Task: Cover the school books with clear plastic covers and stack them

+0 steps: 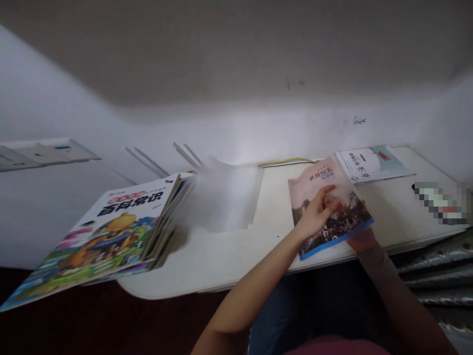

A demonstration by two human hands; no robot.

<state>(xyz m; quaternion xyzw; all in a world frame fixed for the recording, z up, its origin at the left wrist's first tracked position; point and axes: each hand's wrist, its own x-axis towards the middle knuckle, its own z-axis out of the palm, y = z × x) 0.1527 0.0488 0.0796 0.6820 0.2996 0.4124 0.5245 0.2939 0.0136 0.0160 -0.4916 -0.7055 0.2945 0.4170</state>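
A paperback book (pixel 332 212) with a pink and dark photo cover is held upside down to me, over the front edge of the white desk (pixel 221 261). My left hand (pixel 317 214) lies across its cover with the fingers curled on it. My right hand (pixel 362 240) grips the book from below at the lower right edge, mostly hidden behind it. A blurred, translucent plastic sheet (pixel 221 197) lies on the desk to the left of the hands, touching neither.
A thick stack of colourful children's books (pixel 111 236) overhangs the desk's left end. A white book (pixel 373 165) lies at the back right against the wall. A pixelated object (pixel 443 202) sits at the far right. A yellow cable (pixel 284 161) runs along the back edge.
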